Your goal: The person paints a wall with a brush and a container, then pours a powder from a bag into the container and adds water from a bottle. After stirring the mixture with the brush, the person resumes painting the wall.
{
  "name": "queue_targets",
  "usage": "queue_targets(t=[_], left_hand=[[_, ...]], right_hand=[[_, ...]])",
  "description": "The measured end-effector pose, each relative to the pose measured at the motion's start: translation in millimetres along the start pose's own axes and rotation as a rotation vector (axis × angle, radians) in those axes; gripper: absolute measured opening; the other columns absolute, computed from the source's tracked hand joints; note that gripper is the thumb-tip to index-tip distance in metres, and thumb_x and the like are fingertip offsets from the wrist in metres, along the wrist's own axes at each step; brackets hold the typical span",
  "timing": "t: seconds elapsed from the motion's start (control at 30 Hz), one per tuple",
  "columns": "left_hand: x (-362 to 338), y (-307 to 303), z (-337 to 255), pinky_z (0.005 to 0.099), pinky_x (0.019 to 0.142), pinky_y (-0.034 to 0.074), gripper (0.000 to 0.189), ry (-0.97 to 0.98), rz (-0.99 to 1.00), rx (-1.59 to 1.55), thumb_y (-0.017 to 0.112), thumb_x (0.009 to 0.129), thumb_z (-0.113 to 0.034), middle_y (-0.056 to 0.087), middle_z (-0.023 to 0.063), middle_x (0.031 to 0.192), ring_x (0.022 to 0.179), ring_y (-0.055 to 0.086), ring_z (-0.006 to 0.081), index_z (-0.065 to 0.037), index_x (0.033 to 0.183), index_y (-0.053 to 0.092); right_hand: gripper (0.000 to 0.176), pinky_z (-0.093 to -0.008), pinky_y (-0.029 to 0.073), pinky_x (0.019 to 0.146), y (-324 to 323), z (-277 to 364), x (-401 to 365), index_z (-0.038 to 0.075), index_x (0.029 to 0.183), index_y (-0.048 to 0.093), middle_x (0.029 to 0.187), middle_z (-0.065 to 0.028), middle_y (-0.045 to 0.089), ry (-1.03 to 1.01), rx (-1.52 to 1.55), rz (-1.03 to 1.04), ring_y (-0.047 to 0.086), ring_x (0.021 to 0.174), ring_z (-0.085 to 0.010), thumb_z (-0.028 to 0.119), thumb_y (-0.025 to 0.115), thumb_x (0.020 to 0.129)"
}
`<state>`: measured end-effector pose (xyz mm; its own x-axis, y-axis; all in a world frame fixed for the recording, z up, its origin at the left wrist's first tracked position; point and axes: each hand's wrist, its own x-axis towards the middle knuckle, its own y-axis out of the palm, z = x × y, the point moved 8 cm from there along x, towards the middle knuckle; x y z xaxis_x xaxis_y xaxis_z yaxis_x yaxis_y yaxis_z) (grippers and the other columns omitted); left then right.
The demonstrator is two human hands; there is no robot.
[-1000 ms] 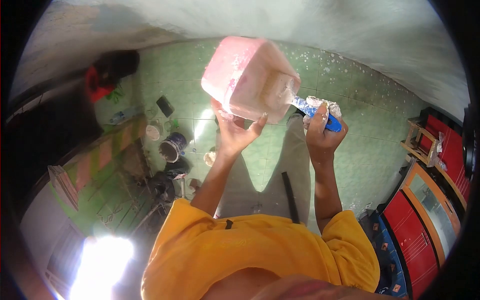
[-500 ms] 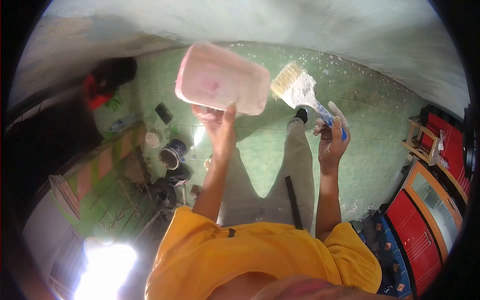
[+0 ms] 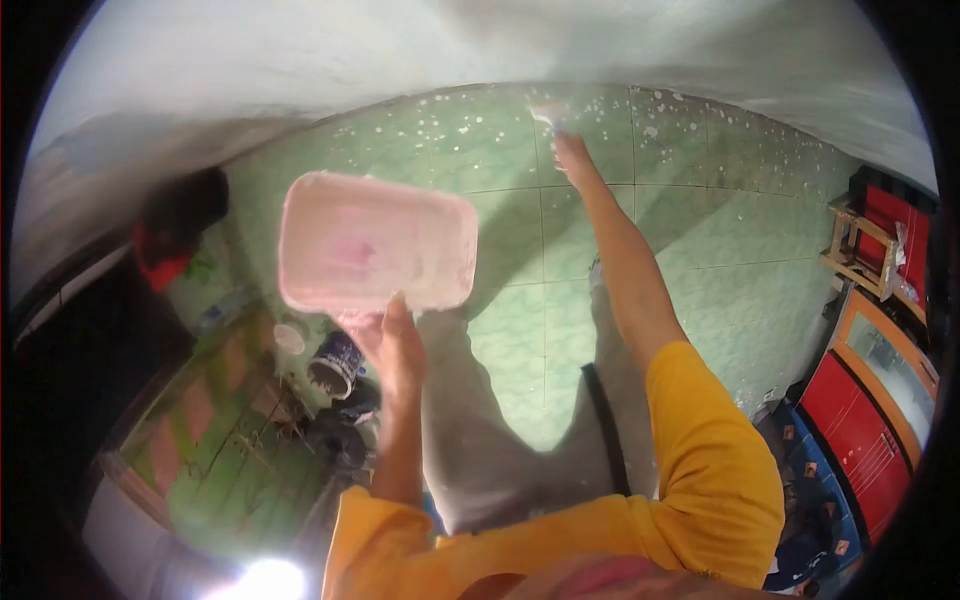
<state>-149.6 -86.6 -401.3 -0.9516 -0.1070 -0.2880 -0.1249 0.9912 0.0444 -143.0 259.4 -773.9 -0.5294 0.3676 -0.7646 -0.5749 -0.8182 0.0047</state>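
Observation:
A pink rectangular tub (image 3: 375, 245) with a whitish, pink-stained inside is held by my left hand (image 3: 392, 340), thumb over its near rim and the other fingers beneath. My right hand (image 3: 572, 155) is stretched far forward near the pale wall (image 3: 500, 40), closed round the handle of a wide paint brush (image 3: 549, 112). The brush head is blurred and looks close to the wall; whether it touches cannot be told.
White spots speckle the green tiled floor (image 3: 590, 215). A paint-smeared bucket (image 3: 335, 365) and a round lid (image 3: 289, 338) stand at left. A wooden rack (image 3: 860, 250) and red cabinet (image 3: 850, 430) are at right.
My right hand has reached forward and left with the brush, toward the wall. My left hand and the tub have shifted left and nearer to my body.

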Motion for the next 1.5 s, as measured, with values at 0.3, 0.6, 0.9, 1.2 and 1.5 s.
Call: queue_targets(t=[0.3,0.6,0.9,1.2,1.5], left_hand=[[16,-27,62,0.0406,0.106,0.035,0.083,-0.124,-0.005,0.072,0.071,0.076,-0.029,0.043,0.0128,0.132,0.121,0.044,0.0239,0.002,0.141,0.03],[-1,-27,27,0.0491,0.116,0.026,0.084,-0.164,0.024,0.044,0.064,0.081,-0.029,0.032,0.0147,0.146,0.136,0.033,0.0296,-0.006,0.15,0.021],[-10,-35,17,0.0491,0.115,0.026,0.083,-0.122,0.059,0.04,0.064,0.08,-0.029,0.033,0.0147,0.145,0.136,0.033,0.0298,-0.006,0.149,0.022],[5,-55,62,0.0508,0.112,0.031,0.081,-0.109,-0.01,0.073,0.064,0.08,-0.036,0.036,0.0143,0.142,0.134,0.036,0.0307,-0.005,0.146,0.029],[5,-58,61,0.0501,0.112,0.029,0.082,-0.157,-0.026,0.117,0.064,0.08,-0.036,0.037,0.0143,0.143,0.134,0.036,0.0309,-0.004,0.147,0.029]], right_hand=[[0.038,-0.0467,0.05,0.075,15,-47,189,-0.007,0.098,0.062,0.092,-0.0263,0.066,-0.438,-0.522,-0.254,0.065,0.083,-0.0408,0.03,0.054,0.094],[0.035,-0.0429,0.047,0.074,26,99,-45,-0.009,0.106,0.058,0.084,-0.0211,0.064,-0.851,-0.314,-0.424,0.061,0.077,-0.0373,0.025,0.049,0.1],[0.037,-0.039,0.047,0.072,21,145,-63,-0.005,0.117,0.055,0.084,-0.0177,0.063,-0.884,-0.193,-0.373,0.059,0.073,-0.0294,0.027,0.047,0.102],[0.046,-0.0443,0.049,0.085,-12,-77,165,-0.006,0.111,0.061,0.108,-0.0294,0.063,-0.248,-0.333,-0.363,0.06,0.102,-0.0436,0.033,0.04,0.1],[0.038,-0.0456,0.048,0.061,17,-2,145,-0.004,0.097,0.061,0.085,-0.022,0.064,-0.37,-0.371,-0.197,0.064,0.07,-0.0363,0.03,0.045,0.099]])
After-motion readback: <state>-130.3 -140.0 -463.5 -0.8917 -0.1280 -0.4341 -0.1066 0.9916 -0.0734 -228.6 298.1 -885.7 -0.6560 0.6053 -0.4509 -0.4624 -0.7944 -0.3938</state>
